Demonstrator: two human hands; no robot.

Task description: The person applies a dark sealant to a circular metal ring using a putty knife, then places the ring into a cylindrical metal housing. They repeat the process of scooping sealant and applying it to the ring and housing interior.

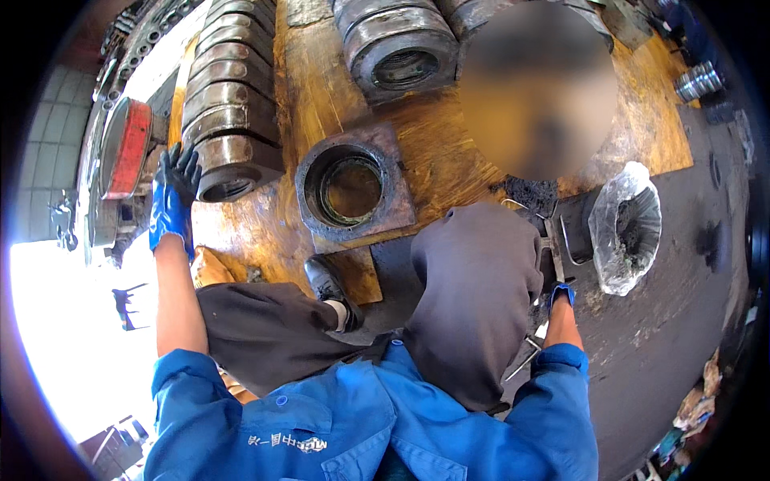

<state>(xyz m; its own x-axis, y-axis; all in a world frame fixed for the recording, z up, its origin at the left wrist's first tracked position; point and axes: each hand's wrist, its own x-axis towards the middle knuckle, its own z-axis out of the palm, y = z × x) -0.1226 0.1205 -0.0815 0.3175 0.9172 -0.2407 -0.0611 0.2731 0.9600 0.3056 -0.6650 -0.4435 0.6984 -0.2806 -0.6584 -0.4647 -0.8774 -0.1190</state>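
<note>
My left hand [176, 192], in a blue and black glove, reaches forward with its fingers stretched out and a little apart. It holds nothing and is next to the nearest block of a long row of dark metal blocks [228, 112]. My right hand [564, 294], in a blue glove, is low beside my right knee, near a metal bar [553, 250]; its fingers are mostly hidden. Between my hands, ahead of my legs, a square metal block [393, 156] with a wide round bore lies on the oily wooden board [321, 64].
Larger bored metal blocks [385, 44] stand at the far middle. A clear plastic bag [603, 228] holding dark material stands to the right, near a dark heap [531, 195]. A red-banded round object [128, 148] is at left; shiny rings [699, 82] are far right. A blurred disc covers part of the view.
</note>
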